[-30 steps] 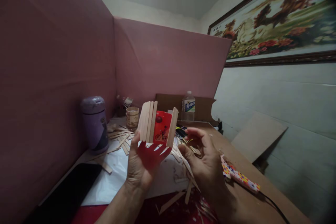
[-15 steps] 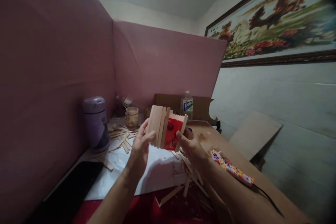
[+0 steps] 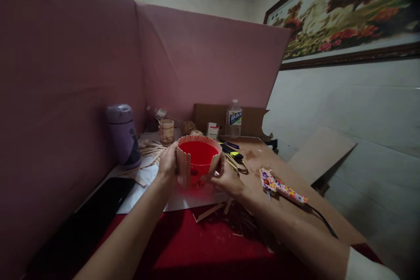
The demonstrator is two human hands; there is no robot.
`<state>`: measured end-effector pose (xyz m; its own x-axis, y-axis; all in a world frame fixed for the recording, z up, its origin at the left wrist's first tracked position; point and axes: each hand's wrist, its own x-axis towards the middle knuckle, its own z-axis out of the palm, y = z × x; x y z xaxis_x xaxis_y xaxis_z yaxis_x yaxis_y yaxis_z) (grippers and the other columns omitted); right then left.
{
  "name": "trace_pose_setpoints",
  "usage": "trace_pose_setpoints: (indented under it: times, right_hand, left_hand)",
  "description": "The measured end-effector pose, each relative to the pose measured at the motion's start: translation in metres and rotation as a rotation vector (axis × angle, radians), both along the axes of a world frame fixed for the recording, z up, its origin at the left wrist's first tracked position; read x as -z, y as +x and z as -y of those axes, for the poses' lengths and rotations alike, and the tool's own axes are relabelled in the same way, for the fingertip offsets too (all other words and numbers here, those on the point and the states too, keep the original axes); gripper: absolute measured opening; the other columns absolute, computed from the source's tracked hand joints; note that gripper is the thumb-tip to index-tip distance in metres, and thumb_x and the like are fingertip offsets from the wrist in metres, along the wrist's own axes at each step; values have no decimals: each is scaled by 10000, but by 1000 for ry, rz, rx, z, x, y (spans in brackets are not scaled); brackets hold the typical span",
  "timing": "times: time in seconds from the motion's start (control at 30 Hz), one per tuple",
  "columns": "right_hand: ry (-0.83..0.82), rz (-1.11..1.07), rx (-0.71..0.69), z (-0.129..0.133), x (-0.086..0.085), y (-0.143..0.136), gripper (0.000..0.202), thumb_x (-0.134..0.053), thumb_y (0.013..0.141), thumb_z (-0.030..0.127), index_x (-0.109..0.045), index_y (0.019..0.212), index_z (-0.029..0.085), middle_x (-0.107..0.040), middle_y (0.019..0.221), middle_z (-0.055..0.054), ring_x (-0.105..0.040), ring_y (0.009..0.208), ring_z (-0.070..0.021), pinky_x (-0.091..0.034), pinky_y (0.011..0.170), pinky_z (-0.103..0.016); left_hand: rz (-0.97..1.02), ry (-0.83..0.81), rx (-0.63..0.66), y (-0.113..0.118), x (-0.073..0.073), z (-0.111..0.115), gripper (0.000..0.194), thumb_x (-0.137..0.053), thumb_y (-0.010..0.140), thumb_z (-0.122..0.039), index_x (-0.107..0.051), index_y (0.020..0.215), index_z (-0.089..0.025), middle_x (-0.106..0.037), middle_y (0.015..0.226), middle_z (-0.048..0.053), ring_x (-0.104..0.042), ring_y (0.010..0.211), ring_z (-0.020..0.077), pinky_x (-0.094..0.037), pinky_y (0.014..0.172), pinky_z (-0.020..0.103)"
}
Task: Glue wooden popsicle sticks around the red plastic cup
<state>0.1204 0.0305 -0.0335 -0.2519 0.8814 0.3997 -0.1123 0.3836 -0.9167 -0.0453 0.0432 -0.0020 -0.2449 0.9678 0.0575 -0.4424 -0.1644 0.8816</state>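
Note:
A round red container (image 3: 200, 154) stands upright with its open top showing, its outside lined with pale wooden sticks. A bare red stretch with a dark print shows at the front, where a loose-edged stick stands a little apart on the left. My left hand (image 3: 168, 162) is wrapped round the container's left side. On the right side, my right hand (image 3: 227, 177) grips the container, thumb to the front. The lower part of the container is blurred by motion.
Loose sticks (image 3: 210, 212) lie in front and at the left. A floral glue gun (image 3: 284, 190), yellow-black cutter (image 3: 232, 152) and scissors (image 3: 241, 165) lie right. Behind are a purple flask (image 3: 124, 136), stick cup (image 3: 166, 131) and bottle (image 3: 234, 118). A black slab (image 3: 88, 221) is left.
The container has turned from tilted, side facing me, to upright with its red inside in view. Both hands still hold it. The view has tipped lower, showing the cutter and scissors.

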Motion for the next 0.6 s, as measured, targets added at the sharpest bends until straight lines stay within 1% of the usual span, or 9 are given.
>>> trace_pose_setpoints:
  times: [0.1,0.23,0.27,0.33,0.43,0.47,0.53,0.57,0.6]
  right_hand:
    - [42,110,5,-1,1,3,792,-846,516,227,-467,1211,224,-555,1294,-93,-543,1162,-251,-439,982,-415]
    - [33,215,-4,2,0,8,912,-831,528,234,-403,1333,223,-554,1284,-93,-535,1179,-254,-417,1006,-432]
    - [22,225,31,4,-1,11,934,-827,535,248,-384,1356,218,-533,1304,-104,-514,1206,-263,-412,1011,-438]
    - [32,274,162,10,-4,17,918,-799,580,264,-362,1383,183,-487,1340,-141,-476,1246,-284,-411,1008,-457]
    - [187,416,365,29,-9,29,738,-697,714,231,-385,1378,144,-499,1314,-168,-501,1202,-280,-425,986,-471]
    - [266,467,401,38,-11,33,655,-669,750,218,-420,1352,152,-519,1292,-159,-516,1177,-271,-425,986,-471]
    - [412,540,443,57,-11,39,482,-626,796,189,-512,1263,178,-557,1246,-130,-525,1159,-262,-428,981,-468]
    - [462,570,448,67,-10,40,404,-616,808,179,-554,1207,189,-575,1220,-117,-530,1150,-258,-435,973,-463]
    - [488,593,448,76,-8,40,339,-612,817,168,-589,1154,195,-591,1191,-106,-539,1135,-252,-445,961,-452]
  left_hand:
    - [3,-39,8,3,5,0,198,-576,650,-359,-617,689,-169,-654,604,9,-602,562,170,-478,573,298]
    - [-58,-16,-48,-2,16,-1,208,-637,607,-345,-613,699,-160,-653,642,12,-580,573,159,-459,581,292]
    - [-81,9,-76,-6,17,-1,224,-645,609,-353,-620,723,-162,-653,671,11,-580,596,156,-450,588,282]
    - [-132,71,-152,-13,17,1,258,-645,637,-380,-632,792,-174,-648,731,6,-584,668,152,-439,630,266]
    - [-225,202,-221,-24,4,13,281,-633,695,-427,-646,865,-204,-654,859,16,-588,870,171,-431,790,273]
    - [-268,248,-204,-28,-2,19,283,-649,696,-432,-661,868,-208,-660,914,27,-580,929,182,-420,836,278]
    - [-380,322,-84,-32,-16,31,302,-725,657,-393,-705,892,-203,-676,988,62,-576,991,219,-406,894,305]
    - [-471,360,20,-34,-22,35,311,-778,607,-338,-725,879,-198,-684,995,79,-579,998,242,-401,912,325]
    - [-670,455,146,-35,-28,39,326,-784,607,-318,-731,914,-218,-678,1042,81,-570,1027,251,-391,931,340]
